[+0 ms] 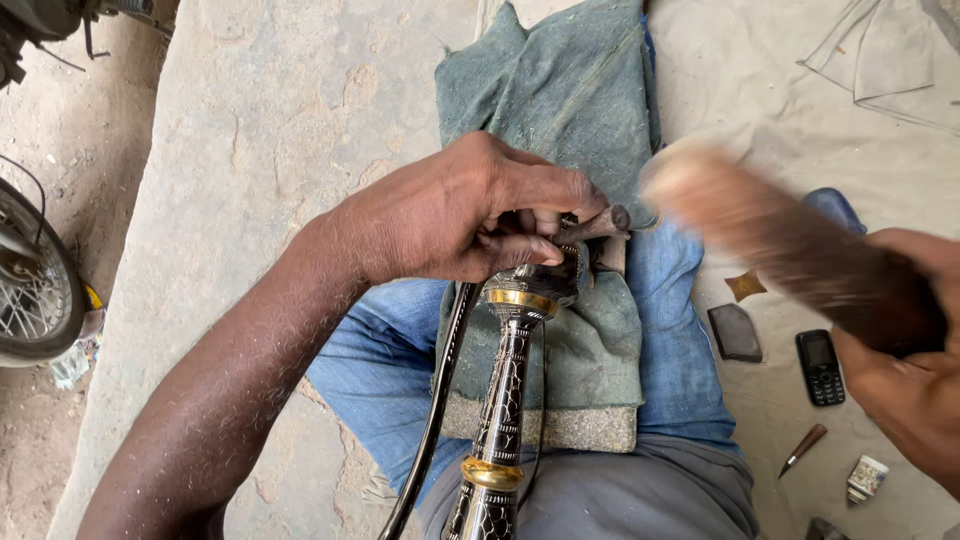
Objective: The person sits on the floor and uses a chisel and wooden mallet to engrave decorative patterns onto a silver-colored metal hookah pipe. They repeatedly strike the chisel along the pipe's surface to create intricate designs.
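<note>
My left hand (pixel 470 210) is closed around the top end of a dark engraved shaft (pixel 505 390) with brass bands, pressing it and a small metal piece (pixel 600 225) against a green cloth (pixel 570 100) laid over my jeans-clad leg. My right hand (pixel 915 370) grips a thick wooden club (pixel 770 235), dark at the handle and pale at the far end. The club is blurred with motion and its pale end hovers just right of the metal piece. A thin black strap (pixel 440 400) runs down beside the shaft.
On the ground to the right lie a small black phone (pixel 820 367), a dark flat pad (pixel 735 332), a short wooden-handled tool (pixel 803 450), a small pot (pixel 866 478) and a brown scrap (pixel 745 286). A spoked wheel (pixel 35 285) stands at the left edge. A pale cloth (pixel 880 50) lies top right.
</note>
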